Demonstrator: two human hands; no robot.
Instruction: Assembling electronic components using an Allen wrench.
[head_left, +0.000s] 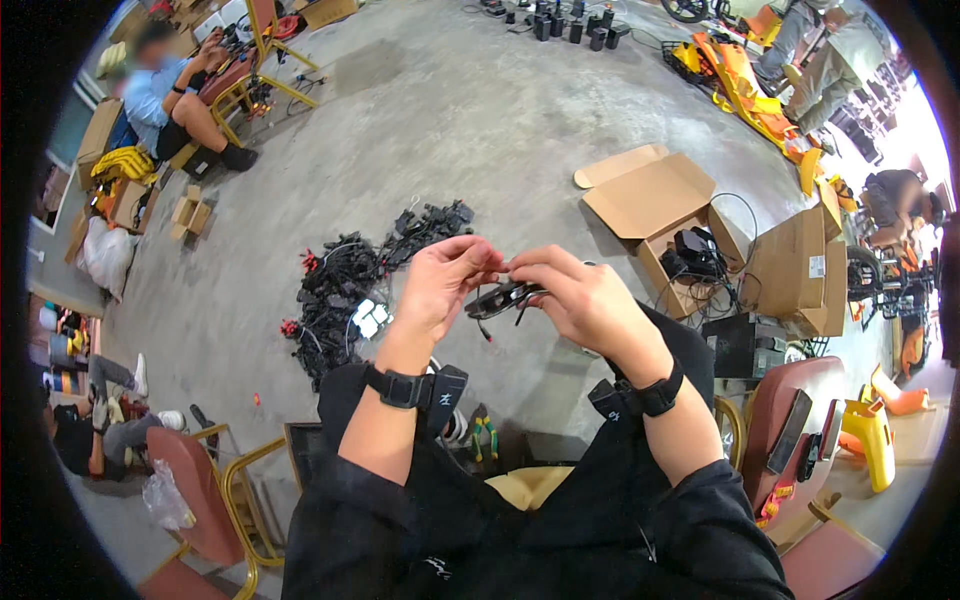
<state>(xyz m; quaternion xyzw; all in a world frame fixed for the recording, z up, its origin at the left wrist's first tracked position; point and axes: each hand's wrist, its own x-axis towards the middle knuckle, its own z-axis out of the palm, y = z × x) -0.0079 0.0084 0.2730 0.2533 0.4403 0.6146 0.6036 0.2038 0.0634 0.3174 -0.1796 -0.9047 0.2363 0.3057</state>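
Black wired device [508, 297], a small plastic part with short leads, is up in the air between the hands in the head view, in front of the seated person and above the concrete floor [545, 385]. The right hand [592, 308] grips its right end between thumb and fingers. On the left hand [440, 285], thumb and fingers are drawn together at the device's upper left; whether they pinch a lead is too small to tell. One red-tipped lead [486, 332] dangles free and could snag or be strained if the hands pull apart. Should the right-hand grip slacken, the device could drop near the green-handled pliers [484, 438] or beside the heap of black cabled parts [335, 290], where it might get mixed in.
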